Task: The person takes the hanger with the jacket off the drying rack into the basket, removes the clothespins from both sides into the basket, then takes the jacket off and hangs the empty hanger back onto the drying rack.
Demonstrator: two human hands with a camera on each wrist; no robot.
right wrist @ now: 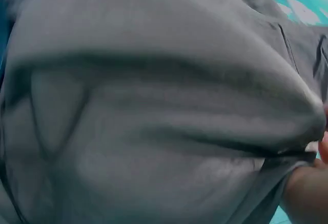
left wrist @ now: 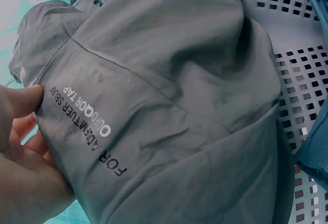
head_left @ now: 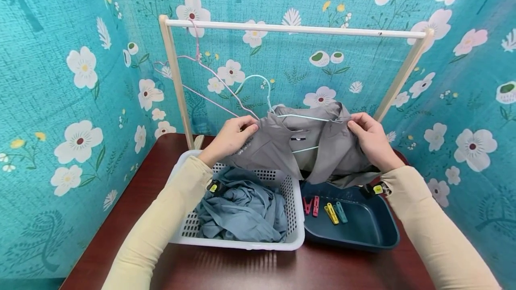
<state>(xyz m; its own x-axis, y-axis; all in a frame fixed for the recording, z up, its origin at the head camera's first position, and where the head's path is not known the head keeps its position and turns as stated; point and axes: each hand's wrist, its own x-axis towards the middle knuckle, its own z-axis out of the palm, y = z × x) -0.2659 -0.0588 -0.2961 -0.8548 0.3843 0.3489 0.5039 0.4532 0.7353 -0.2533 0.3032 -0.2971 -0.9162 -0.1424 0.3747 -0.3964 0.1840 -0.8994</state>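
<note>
A grey shirt [head_left: 274,147] hangs stretched between both hands above the basket and tub, its front parted. Inside its shoulders sits a light blue hanger [head_left: 269,91], whose hook sticks up free of the rod. My left hand [head_left: 234,137] pinches the shirt's left shoulder between thumb and fingers. In the left wrist view, printed lettering [left wrist: 95,124] runs along the cloth beside that thumb. At the opposite shoulder, my right hand [head_left: 372,140] grips the cloth near the hanger's end. Grey fabric [right wrist: 154,106] fills most of the right wrist view, with only part of the hand showing.
Behind, a wooden rack carries a white rod [head_left: 294,28] with an empty pink hanger [head_left: 197,53] at its left. A white basket [head_left: 242,244] holds blue-grey clothing [head_left: 246,214]. Beside it, a dark blue tub [head_left: 363,232] contains red [head_left: 316,206], yellow [head_left: 332,214] and teal [head_left: 341,212] clothespins.
</note>
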